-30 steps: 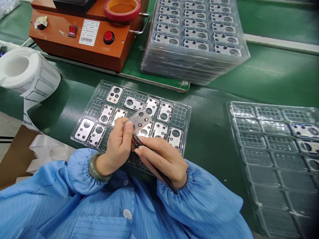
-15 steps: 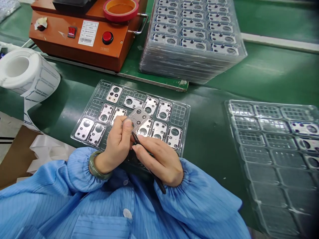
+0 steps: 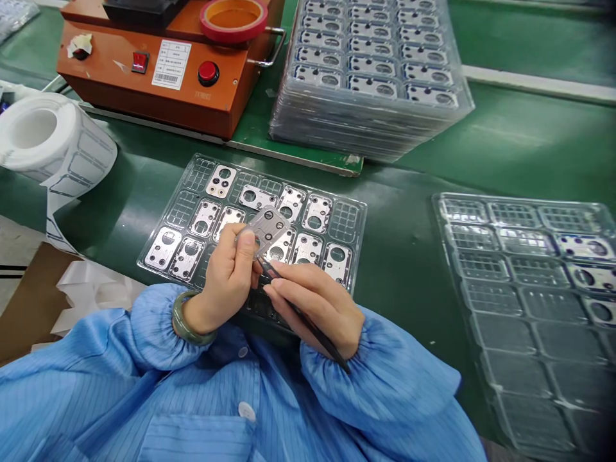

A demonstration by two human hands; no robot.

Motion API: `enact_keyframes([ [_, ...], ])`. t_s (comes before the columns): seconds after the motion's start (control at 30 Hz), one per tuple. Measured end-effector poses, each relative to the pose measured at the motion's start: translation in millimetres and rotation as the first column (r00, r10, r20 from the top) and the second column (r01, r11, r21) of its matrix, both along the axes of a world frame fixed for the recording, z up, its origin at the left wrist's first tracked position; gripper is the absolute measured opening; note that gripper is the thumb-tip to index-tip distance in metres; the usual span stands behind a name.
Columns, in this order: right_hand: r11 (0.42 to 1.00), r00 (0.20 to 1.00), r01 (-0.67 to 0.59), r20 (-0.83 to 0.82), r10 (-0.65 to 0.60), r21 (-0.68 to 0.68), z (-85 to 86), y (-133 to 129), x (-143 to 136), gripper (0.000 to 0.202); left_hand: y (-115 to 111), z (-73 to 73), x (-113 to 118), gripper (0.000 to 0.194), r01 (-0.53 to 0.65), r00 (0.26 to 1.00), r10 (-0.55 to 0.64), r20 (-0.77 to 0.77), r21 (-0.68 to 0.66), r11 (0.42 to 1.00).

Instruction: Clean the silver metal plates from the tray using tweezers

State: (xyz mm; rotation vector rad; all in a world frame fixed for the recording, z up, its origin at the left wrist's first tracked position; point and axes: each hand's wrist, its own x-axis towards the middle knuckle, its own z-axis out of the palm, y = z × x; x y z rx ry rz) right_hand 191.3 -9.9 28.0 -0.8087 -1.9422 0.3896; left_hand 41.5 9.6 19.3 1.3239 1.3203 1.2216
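The fingers of the left hand [image 3: 228,276] are closed on a perforated plate [image 3: 260,224], pinching its near corner; those of the right hand [image 3: 317,308] are clamped around black tweezers [image 3: 315,330]. The tip meets or nearly meets the plate's near edge; contact is too small to tell. Since the previous frame, the right hand has shifted slightly rightward and the tweezers' rear end has swung outward, which suggests the tip is being re-angled at that edge. The plate's pose looks much the same. Beneath the fingers lies a clear tray [image 3: 345,221] partly filled with similar plates, on the green tabletop [image 3: 399,250]. Farther out are a tray stack [image 3: 360,131] ahead, an orange machine [image 3: 115,83] ahead-left, a label roll [image 3: 89,154] left and another tray [image 3: 510,369] right.
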Motion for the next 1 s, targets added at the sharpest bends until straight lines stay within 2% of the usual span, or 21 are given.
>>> enact_keyframes([
  [0.07, 0.998, 0.997, 0.040, -0.063, -0.043, -0.043, -0.8, 0, 1, 0.030, 0, -0.6, 0, 0.021, 0.019, 0.999, -0.017, 0.039, -0.037, 0.999],
  [0.13, 0.984, 0.971, 0.117, -0.191, -0.141, -0.131, -2.0, 2, 3, 0.030, 1, -1.0, 0, 0.021, 0.044, 0.996, -0.039, 0.080, -0.066, 0.997],
  [0.2, 0.947, 0.888, 0.199, -0.362, -0.282, -0.250, -2.4, 6, 6, 0.027, 1, -1.0, -1, 0.019, 0.064, 0.993, -0.055, 0.101, -0.089, 0.994],
  [0.23, 0.921, 0.820, 0.240, -0.445, -0.361, -0.307, -2.2, 9, 8, 0.022, 1, -0.9, -1, 0.018, 0.072, 0.993, -0.062, 0.104, -0.102, 0.992],
  [0.33, 0.895, 0.648, 0.242, -0.624, -0.436, -0.374, 0.4, 20, 18, 0.006, 1, -0.4, -2, 0.019, 0.100, 0.992, -0.090, 0.085, -0.131, 0.986],
  [0.47, 0.877, 0.576, 0.206, -0.670, -0.468, -0.435, 4.3, 31, 36, 0.008, 1, -1.6, -3, 0.017, 0.163, 0.987, -0.162, 0.022, -0.091, 0.982],
  [0.63, 0.871, 0.570, 0.237, -0.664, -0.483, -0.430, 1.3, 31, 44, 0.006, 2, -5.0, -5, 0.018, 0.239, 0.967, -0.241, -0.084, -0.036, 0.970],
  [0.77, 0.866, 0.617, 0.251, -0.618, -0.487, -0.432, -7.2, 31, 42, 0.007, 1, -7.0, -7, 0.021, 0.223, 0.973, -0.220, -0.062, 0.039, 0.974],
  [0.87, 0.846, 0.643, 0.316, -0.558, -0.525, -0.430, -12.4, 34, 42, 0.010, 0, -8.0, -8, 0.019, 0.223, 0.973, -0.218, -0.069, 0.069, 0.972],
  [1.0, 0.845, 0.685, 0.404, -0.496, -0.534, -0.351, -15.2, 38, 42, 0.010, -2, -4.9, -8, 0.017, 0.327, 0.934, -0.305, -0.187, 0.099, 0.940],
])
